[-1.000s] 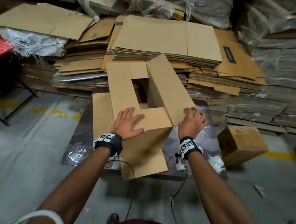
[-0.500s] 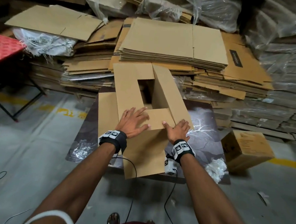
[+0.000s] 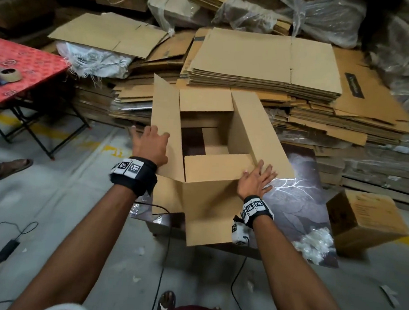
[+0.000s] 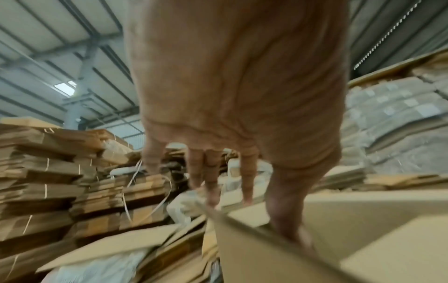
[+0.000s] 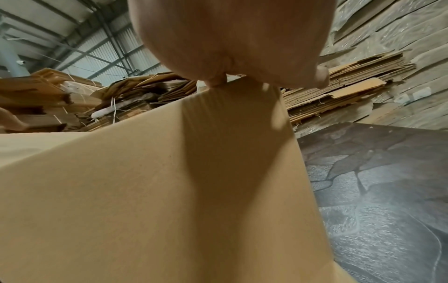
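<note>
An open cardboard box (image 3: 207, 203) stands on a low dark table (image 3: 303, 210) in the middle of the head view. Its left flap (image 3: 165, 118) stands upright, its right flap (image 3: 256, 129) leans outward, and the near flap (image 3: 214, 167) lies folded inward. My left hand (image 3: 151, 144) is on the outer side of the left flap, fingers straight and spread, thumb over the flap's edge. In the left wrist view the left hand (image 4: 230, 95) hangs over the box (image 4: 363, 229). My right hand (image 3: 256, 182) lies flat on the near flap's right end. The right hand (image 5: 230, 38) presses cardboard (image 5: 145, 191).
Stacks of flattened cartons (image 3: 265, 62) fill the space behind the box. A red folding table (image 3: 23, 69) with a tape roll (image 3: 9, 74) stands at left. A closed small box (image 3: 365, 221) sits on the floor at right. Cables (image 3: 8, 245) and another person's foot (image 3: 11, 166) lie at left.
The left flap, pressed down before, now stands upright with my left hand moved out to its outer side. My right hand slid to the near flap's right end.
</note>
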Available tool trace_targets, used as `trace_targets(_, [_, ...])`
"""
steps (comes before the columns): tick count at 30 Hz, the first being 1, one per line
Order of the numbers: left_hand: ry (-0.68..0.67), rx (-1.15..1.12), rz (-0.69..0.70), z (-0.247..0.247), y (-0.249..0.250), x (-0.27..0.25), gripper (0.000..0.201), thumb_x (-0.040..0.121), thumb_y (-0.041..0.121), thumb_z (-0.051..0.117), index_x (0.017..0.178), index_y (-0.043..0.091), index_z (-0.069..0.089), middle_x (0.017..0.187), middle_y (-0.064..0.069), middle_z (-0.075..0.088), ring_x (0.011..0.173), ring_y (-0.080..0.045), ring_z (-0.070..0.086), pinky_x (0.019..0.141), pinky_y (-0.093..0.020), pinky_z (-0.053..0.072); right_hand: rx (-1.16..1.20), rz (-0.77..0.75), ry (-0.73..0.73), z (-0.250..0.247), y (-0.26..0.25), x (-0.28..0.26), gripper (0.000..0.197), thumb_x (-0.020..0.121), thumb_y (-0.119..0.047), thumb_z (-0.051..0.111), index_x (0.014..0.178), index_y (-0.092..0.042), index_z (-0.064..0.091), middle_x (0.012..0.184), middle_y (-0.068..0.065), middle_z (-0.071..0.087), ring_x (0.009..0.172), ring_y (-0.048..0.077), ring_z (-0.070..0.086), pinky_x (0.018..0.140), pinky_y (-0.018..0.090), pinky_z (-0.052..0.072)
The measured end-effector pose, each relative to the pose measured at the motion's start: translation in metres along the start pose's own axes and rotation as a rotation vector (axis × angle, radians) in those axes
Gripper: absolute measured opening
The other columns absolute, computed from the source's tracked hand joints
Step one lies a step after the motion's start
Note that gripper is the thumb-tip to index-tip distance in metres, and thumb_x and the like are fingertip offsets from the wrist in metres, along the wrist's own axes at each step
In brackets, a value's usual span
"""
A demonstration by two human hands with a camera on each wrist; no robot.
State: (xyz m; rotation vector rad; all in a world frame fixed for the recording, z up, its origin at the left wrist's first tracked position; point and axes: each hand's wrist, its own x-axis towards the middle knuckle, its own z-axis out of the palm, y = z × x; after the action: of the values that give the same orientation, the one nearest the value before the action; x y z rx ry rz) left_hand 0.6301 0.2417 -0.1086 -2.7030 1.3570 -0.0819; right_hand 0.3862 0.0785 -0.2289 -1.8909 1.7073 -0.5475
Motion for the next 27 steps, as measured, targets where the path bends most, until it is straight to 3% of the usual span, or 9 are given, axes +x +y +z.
trace_targets(2, [-0.115,-0.012,0.128,0.02,0.0,0.007,0.075,0.092,0.035,0.068,0.156,0.04,0.03,0.164,-0.006,0.023,0.154,-0.028,0.015,0.122,-0.063,0.014,0.038,0.006,-0.003,0.002,0.002,0.002,0.066,0.104,-0.023,0.048,0.162,-0.021,0.016,0.171,0.014,-0.006,0.155,0.037,-0.015,0.122,0.064,0.002])
trace_targets(4, [-0.178,0.02,0.267,0.036,0.004,0.013,0.08,0.098,0.027,0.063,0.16,0.043,0.015,0.171,0.005,0.002,0.158,-0.025,-0.001,0.124,-0.059,0.013,0.069,0.007,-0.016,0.001,0.004,0.003,0.067,0.104,-0.022,0.049,0.162,-0.022,0.016,0.171,0.013,-0.007,0.155,0.036,-0.017,0.121,0.064,0.0])
trace_targets(10, [-0.202,0.035,0.408,0.058,0.011,0.024,0.074,0.095,0.024,0.068,0.156,0.031,0.028,0.171,0.01,0.005,0.158,-0.023,-0.007,0.125,-0.057,0.012,0.098,-0.027,-0.052,-0.005,0.015,0.008,0.067,0.105,-0.024,0.049,0.162,-0.02,0.015,0.171,0.012,-0.007,0.155,0.035,-0.018,0.12,0.064,0.002])
trace_targets(14, [-0.126,-0.02,0.496,0.067,0.014,0.023,0.062,0.088,0.034,0.076,0.139,0.024,0.042,0.159,0.003,0.033,0.158,-0.021,0.002,0.125,-0.052,0.011,0.104,-0.076,-0.118,-0.014,0.023,0.017,0.066,0.106,-0.028,0.047,0.163,-0.021,0.013,0.171,0.01,-0.01,0.154,0.034,-0.022,0.12,0.067,0.001])
trace_targets(17, [-0.072,-0.071,0.539,0.076,0.018,0.018,0.065,0.084,0.047,0.076,0.137,0.023,0.045,0.15,-0.001,0.042,0.155,-0.024,0.015,0.125,-0.051,0.009,-0.01,-0.106,-0.152,-0.028,0.026,0.029,0.067,0.106,-0.032,0.046,0.163,-0.022,0.012,0.171,0.011,-0.01,0.154,0.035,-0.023,0.119,0.069,-0.005])
trace_targets(20, [-0.027,-0.179,0.543,0.082,0.03,0.009,0.067,0.079,0.063,0.074,0.13,0.026,0.049,0.138,0.003,0.048,0.148,-0.024,0.028,0.121,-0.063,-0.002,-0.211,-0.238,-0.091,-0.041,0.017,0.035,0.065,0.1,-0.021,0.057,0.157,-0.024,0.027,0.168,0.02,0.002,0.153,0.042,-0.019,0.115,0.072,-0.008])
trace_targets(22, [-0.001,-0.253,0.505,0.084,0.046,0.002,0.074,0.07,0.078,0.069,0.121,0.028,0.051,0.129,0.007,0.052,0.14,-0.02,0.037,0.113,-0.072,-0.014,-0.303,-0.416,-0.093,-0.04,0.005,0.032,0.056,0.093,-0.016,0.062,0.146,-0.023,0.046,0.162,0.022,0.017,0.154,0.043,-0.005,0.114,0.07,-0.009])
trace_targets(24, [-0.004,-0.354,0.454,0.084,0.068,-0.005,0.083,0.061,0.088,0.065,0.115,0.027,0.05,0.12,0.008,0.056,0.122,-0.021,0.052,0.113,-0.075,-0.003,-0.336,-0.554,-0.14,-0.032,-0.009,0.025,0.044,0.089,-0.017,0.063,0.133,-0.025,0.06,0.153,0.017,0.03,0.151,0.041,0.011,0.117,0.072,-0.005])
trace_targets(27, [-0.012,-0.485,0.353,0.076,0.105,-0.014,0.095,0.054,0.087,0.073,0.118,0.023,0.045,0.119,0.002,0.058,0.11,-0.024,0.058,0.113,-0.063,0.026,-0.319,-0.612,-0.243,-0.021,-0.028,0.018,0.035,0.096,-0.029,0.057,0.129,-0.034,0.065,0.146,0.011,0.038,0.143,0.034,0.026,0.115,0.064,0.027])
